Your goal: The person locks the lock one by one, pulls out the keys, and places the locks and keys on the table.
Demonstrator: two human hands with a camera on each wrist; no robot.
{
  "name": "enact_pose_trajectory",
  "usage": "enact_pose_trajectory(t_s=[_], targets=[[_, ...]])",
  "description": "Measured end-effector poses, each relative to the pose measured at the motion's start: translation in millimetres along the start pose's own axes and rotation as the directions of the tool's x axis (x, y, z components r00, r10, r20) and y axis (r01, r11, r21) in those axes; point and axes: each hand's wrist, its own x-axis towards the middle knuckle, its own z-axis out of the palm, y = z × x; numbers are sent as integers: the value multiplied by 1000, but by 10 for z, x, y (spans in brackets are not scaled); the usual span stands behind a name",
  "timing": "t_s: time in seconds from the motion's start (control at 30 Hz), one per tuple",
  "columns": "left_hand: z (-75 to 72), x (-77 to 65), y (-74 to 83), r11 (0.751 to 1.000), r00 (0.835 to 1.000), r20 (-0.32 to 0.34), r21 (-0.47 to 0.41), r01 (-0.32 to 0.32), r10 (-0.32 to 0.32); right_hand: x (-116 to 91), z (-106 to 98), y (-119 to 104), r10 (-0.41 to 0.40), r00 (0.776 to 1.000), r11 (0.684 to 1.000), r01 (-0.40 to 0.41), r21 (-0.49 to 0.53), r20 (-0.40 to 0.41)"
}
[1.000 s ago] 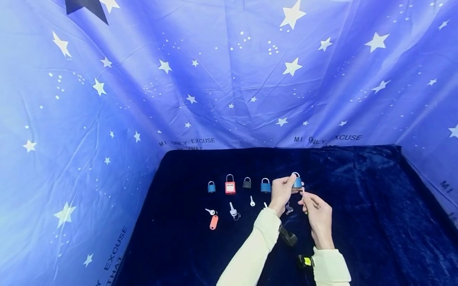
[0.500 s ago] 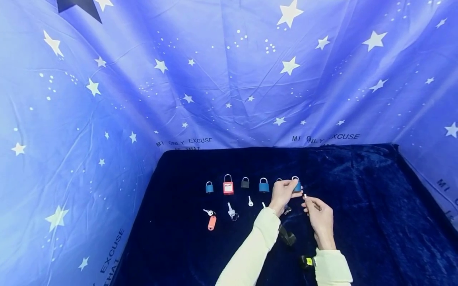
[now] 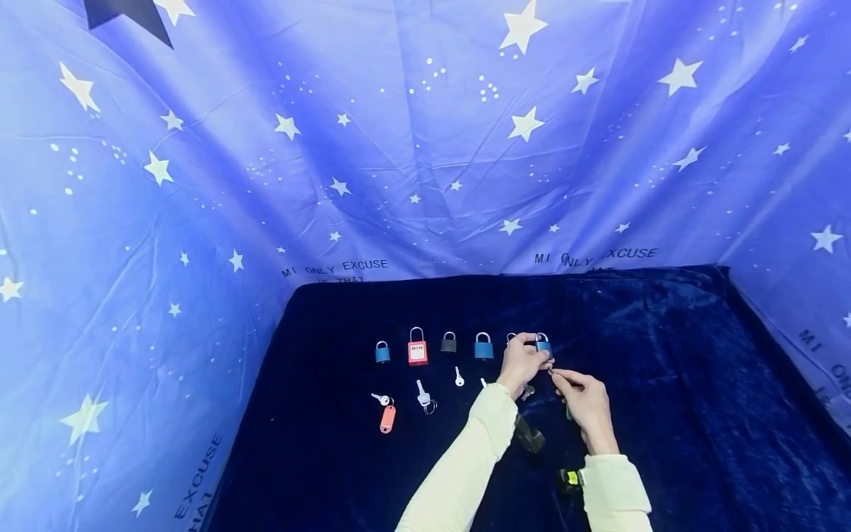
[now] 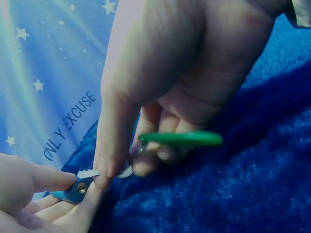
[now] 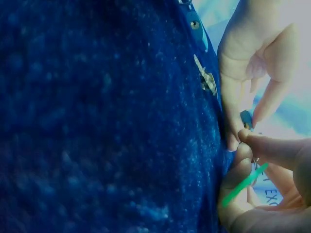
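Observation:
My left hand (image 3: 521,363) grips a blue padlock (image 3: 543,346) by its body, shackle upward, at the right end of a row. The left wrist view shows the padlock's keyhole face turned toward my right hand (image 3: 586,403). Between right thumb and forefinger I pinch a small key (image 4: 89,173), its toothed blade pointing at the padlock and lying just beside the keyhole. From the key's ring hangs a green tag (image 4: 184,139), also seen in the right wrist view below my fingertips.
Left along the row stand a blue padlock (image 3: 483,347), a dark padlock (image 3: 448,343), a red padlock (image 3: 417,350) and a small blue padlock (image 3: 382,353). Before them lie several keys, including a key pair (image 3: 424,397) and an orange tag (image 3: 388,419). A dark strap (image 3: 530,434) hangs by my left sleeve.
The padlock in my left hand has come down slightly. My right hand drew the key a little away from it, then brought it back close. The head view has shifted slightly.

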Motion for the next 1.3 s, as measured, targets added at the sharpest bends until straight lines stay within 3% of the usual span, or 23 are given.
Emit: enact_pose_trajectory(t_s=[0.27, 0.47, 0.83, 1.0, 1.1, 1.3], targets=[[3, 42, 3, 999, 999, -4, 22, -41, 41, 61, 20, 35, -14, 1000, 999, 13, -47, -23], [14, 56, -49, 998, 998, -4, -17, -60, 60, 32, 22, 71, -27, 999, 987, 21, -158, -37], [102, 24, -23, 997, 998, 23, -52, -64, 65, 4, -10, 84, -55, 992, 962, 22, -271, -117], [93, 28, -49, 994, 996, 19, 69, -87, 86, -8, 6, 95, -40, 994, 951, 7, -309, -102], [100, 48, -58, 977, 993, 8, 177, -119, 119, -8, 19, 94, -59, 993, 942, 22, -336, -100], [133, 62, -30, 941, 985, -17, 300, -158, 171, 14, 12, 53, -87, 992, 912, 42, -409, -93]])
